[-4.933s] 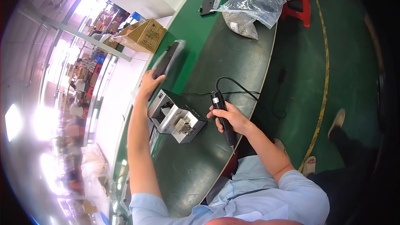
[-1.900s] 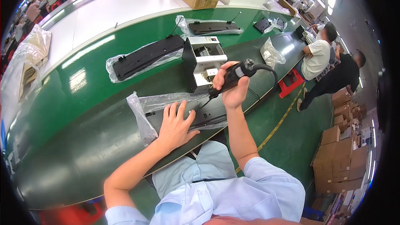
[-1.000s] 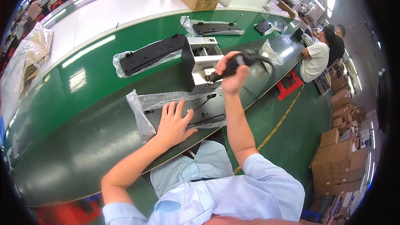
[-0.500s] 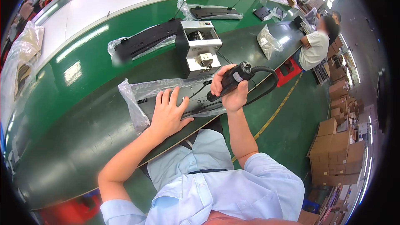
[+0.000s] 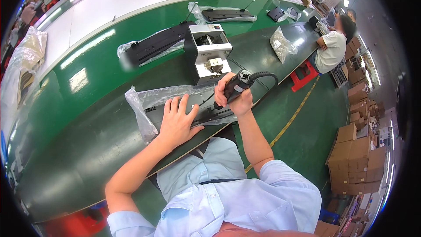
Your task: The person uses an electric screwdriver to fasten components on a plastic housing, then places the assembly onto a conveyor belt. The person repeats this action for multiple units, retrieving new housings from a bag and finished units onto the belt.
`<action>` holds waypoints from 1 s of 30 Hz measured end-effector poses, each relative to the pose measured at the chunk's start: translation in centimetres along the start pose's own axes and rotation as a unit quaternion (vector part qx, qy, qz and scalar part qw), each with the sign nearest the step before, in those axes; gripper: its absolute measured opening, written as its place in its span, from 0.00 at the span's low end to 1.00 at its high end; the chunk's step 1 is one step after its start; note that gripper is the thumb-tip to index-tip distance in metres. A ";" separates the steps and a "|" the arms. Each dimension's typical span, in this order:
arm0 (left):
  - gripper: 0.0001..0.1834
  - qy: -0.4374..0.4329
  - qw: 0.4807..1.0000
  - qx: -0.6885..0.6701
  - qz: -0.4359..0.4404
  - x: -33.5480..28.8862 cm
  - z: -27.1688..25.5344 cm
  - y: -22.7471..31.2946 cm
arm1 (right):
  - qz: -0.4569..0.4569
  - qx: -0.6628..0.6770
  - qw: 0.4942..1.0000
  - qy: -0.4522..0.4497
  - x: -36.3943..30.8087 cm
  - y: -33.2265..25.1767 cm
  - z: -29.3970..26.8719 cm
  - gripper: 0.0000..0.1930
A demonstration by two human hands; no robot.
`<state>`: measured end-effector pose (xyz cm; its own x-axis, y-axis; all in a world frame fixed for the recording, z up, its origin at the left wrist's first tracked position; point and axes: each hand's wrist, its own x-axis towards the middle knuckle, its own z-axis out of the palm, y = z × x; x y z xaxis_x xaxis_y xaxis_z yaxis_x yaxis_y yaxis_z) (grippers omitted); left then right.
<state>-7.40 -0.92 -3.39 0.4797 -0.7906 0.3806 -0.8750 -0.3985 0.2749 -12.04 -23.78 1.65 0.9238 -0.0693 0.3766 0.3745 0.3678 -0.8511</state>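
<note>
Down near the middle of the frame, our left hand (image 5: 176, 122) lay flat with its fingers spread wide, pressing on a long black flat part in a clear plastic bag (image 5: 184, 105) that stretched across the dark conveyor belt (image 5: 87, 149). Our right hand (image 5: 232, 96) was wrapped tight around a black electric screwdriver with a thick black cable (image 5: 234, 87), its tip pointing down and touching the bagged part just right of our left fingers. The cable looped out to the right of the tool.

Just above our hands, toward the upper centre, stood a white and black box-shaped machine (image 5: 208, 52) with an open top. To its left lay another black part in a plastic bag (image 5: 153, 46) on the green table surface (image 5: 87, 74), and a third bagged black part (image 5: 226, 14) lay higher up, near the top of the frame. A crumpled clear bag (image 5: 282, 44) sat on the belt to the upper right. Beyond it, a person in a white shirt (image 5: 332, 50) sat on a red stool (image 5: 302, 70). Brown cardboard boxes (image 5: 357, 153) were stacked at the right edge.
</note>
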 end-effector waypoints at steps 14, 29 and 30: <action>0.38 -0.003 1.000 0.005 0.007 0.3 -0.1 0.1 | -0.247 -0.122 0.956 0.103 6.4 -1.2 -2.0 0.39; 0.39 -0.017 1.000 0.005 -0.001 0.7 0.0 0.4 | -0.155 -0.145 0.963 0.169 3.2 -1.0 -6.8 0.36; 0.39 -0.018 1.000 0.007 -0.002 0.8 0.1 0.4 | -0.140 -0.169 0.962 0.160 3.3 -1.1 -7.0 0.38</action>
<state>-7.40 -1.73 -3.02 0.4808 -0.8048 0.3479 -0.8741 -0.4085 0.2631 -8.87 -30.90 1.28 0.7395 -0.4242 0.5228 0.5668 -0.0267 -0.8234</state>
